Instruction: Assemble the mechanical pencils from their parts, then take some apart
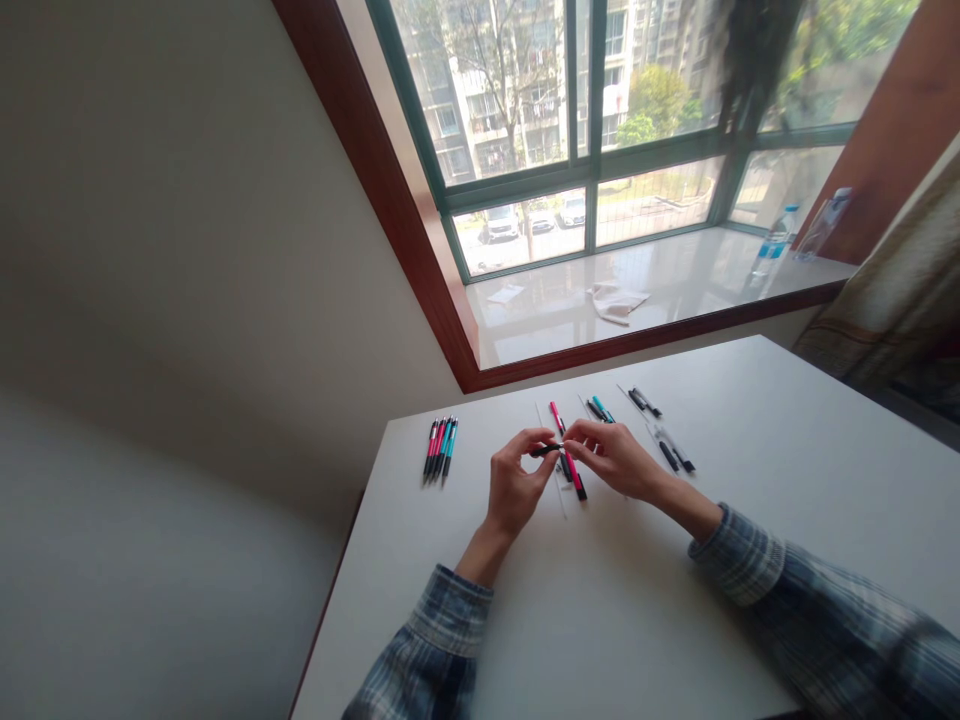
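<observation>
The left fingers (529,437) grip a black pen part (543,451) whose end the right fingers (589,431) pinch; a pink barrel (574,473) lies on the desk (637,600) beneath them.

A blue-capped bottle (774,246) stands on the windowsill (690,275) near a curtain (892,280).

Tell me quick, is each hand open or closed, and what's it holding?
Left hand: closed, pinching a small black pen piece.
Right hand: fingertips at the piece's other end; whether they grip it can't be told.
</observation>
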A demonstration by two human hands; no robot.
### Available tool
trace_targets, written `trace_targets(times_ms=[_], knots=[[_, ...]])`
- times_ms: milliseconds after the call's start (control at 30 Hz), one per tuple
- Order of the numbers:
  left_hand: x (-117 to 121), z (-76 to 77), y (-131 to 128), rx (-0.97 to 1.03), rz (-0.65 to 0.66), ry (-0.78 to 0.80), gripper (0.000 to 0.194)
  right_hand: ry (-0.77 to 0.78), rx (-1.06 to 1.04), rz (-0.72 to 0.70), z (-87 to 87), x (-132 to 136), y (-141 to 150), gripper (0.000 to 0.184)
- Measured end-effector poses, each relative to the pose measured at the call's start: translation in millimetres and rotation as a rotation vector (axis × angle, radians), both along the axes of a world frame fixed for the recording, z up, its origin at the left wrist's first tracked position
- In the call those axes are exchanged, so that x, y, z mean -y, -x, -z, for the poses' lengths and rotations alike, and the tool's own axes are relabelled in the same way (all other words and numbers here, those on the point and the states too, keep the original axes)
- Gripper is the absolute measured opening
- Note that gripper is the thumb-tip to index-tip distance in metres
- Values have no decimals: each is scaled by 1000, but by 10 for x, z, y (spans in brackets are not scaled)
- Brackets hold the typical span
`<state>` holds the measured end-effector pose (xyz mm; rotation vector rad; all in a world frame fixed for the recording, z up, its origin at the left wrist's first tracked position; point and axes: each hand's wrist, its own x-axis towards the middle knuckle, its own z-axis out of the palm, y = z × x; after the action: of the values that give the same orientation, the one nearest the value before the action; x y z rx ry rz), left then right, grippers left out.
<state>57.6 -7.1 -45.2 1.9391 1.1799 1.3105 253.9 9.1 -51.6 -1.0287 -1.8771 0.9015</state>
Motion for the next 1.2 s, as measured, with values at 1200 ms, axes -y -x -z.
trace_targets(times_ms=[1200], knots=[[19, -19, -24, -9, 22, 4, 11, 24, 110, -47, 22, -21, -14, 38]])
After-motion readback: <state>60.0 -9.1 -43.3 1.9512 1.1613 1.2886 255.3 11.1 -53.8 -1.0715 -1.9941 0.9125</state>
